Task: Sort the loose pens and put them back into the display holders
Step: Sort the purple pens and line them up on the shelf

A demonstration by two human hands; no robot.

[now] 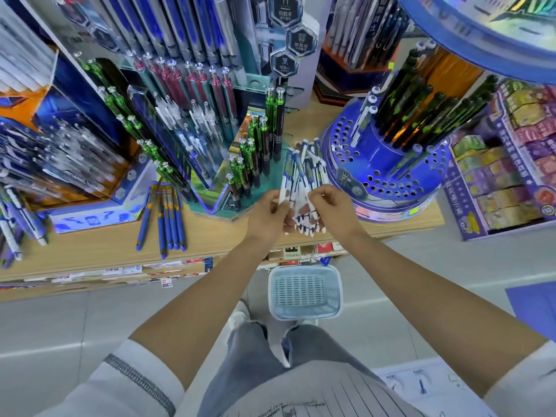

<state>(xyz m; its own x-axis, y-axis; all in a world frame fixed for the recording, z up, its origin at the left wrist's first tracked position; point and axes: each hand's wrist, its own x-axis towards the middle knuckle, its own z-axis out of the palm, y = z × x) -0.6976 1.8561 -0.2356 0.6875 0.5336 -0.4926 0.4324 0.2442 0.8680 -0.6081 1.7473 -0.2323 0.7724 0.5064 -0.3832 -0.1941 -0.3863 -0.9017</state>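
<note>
Over the front edge of the shelf [99, 254], a bundle of white pens [301, 176] is gripped in the left hand [266, 213], and its lower ends are pinched by the curled fingers of the right hand [334, 210]. The bundle is fanned loosely, so if one pen is drawn out, another may be let slip past the edge toward the basket [304, 290] on the floor. Just right of the hands, the round holder [385, 183] is pierced with small holes; standing pens may be knocked by a misjudged tip. Loose blue pens [168, 218] are seen near the shelf's front edge at the left, where they may be swept off.
</note>
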